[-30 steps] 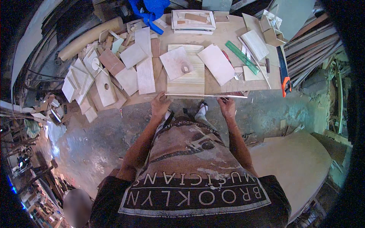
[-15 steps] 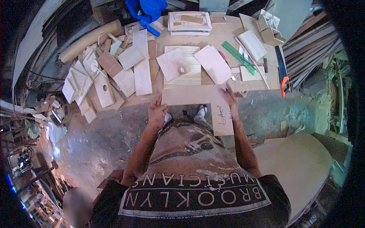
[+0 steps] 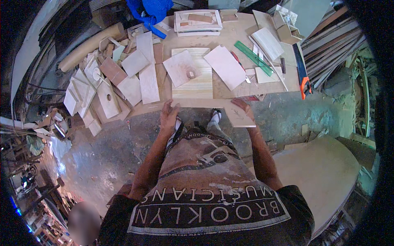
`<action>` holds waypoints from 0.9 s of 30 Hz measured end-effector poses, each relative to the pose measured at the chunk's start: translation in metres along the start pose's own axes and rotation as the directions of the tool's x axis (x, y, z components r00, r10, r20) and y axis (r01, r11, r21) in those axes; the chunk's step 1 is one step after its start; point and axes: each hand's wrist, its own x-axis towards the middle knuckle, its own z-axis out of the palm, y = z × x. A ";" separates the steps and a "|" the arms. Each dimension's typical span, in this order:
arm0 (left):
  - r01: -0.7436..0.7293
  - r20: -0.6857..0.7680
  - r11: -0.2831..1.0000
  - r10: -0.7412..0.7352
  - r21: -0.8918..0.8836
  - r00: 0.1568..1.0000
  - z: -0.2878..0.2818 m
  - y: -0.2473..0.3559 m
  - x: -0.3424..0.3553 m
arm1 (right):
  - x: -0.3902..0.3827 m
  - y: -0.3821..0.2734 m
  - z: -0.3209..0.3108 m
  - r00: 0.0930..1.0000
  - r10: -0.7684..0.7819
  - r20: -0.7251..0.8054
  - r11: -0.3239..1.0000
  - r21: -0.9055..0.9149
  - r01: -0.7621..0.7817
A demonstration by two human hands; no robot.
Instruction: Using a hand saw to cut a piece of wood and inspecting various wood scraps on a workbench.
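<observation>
An L-shaped plywood piece [image 3: 240, 118] with dark handwriting on its short leg lies level with the bench's front edge, its long arm spanning between my hands. My left hand [image 3: 170, 114] has its fingers closed on that piece's left end. My right hand [image 3: 242, 107] grips the right corner, partly hidden by the board. Just beyond it, a pale striped panel [image 3: 184, 92] rests on the bench [image 3: 242, 28] under a square board [image 3: 176, 65] with a small block [image 3: 190, 74]. A pinkish board [image 3: 223, 67] lies to their right.
Scrap boards [image 3: 108, 94] and a long roll [image 3: 90, 47] crowd the bench's left. A blue cloth [image 3: 147, 14] hangs at the back. A green ruler [image 3: 252, 57] and a handsaw [image 3: 303, 86] lie right. A curved panel [image 3: 320, 172] is beside me; someone's blurred head [image 3: 84, 223] shows at lower left.
Earlier the piece was nearly edge-on; then both hands tipped it to show its L shape. Now the short leg looks shorter, angled away from me, and my right hand is lower than half a second ago.
</observation>
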 end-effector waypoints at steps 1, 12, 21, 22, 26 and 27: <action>-0.055 -0.047 0.994 0.059 0.092 0.997 -0.004 -0.012 0.010 | 0.004 0.012 -0.006 1.000 0.000 0.003 1.000 -0.003 0.000; -0.179 -0.035 0.899 0.210 0.400 0.977 -0.005 -0.016 0.017 | 0.023 -0.036 0.007 0.992 -0.110 0.057 0.700 -0.705 0.118; -0.107 -0.059 0.960 0.126 0.257 0.990 -0.009 -0.023 0.025 | 0.033 -0.060 0.018 1.000 -0.017 0.024 0.718 -0.695 0.029; -0.077 -0.039 0.962 0.091 0.262 0.995 -0.009 -0.017 0.024 | 0.032 -0.061 0.019 1.000 -0.017 0.022 0.719 -0.695 0.028; -0.073 -0.055 0.927 0.100 0.367 0.993 -0.012 -0.018 0.029 | 0.036 -0.065 0.024 1.000 0.017 0.019 0.699 -0.715 0.002; -0.074 -0.057 0.927 0.103 0.367 0.993 -0.013 -0.021 0.029 | 0.037 -0.066 0.026 1.000 0.029 0.008 0.675 -0.738 -0.014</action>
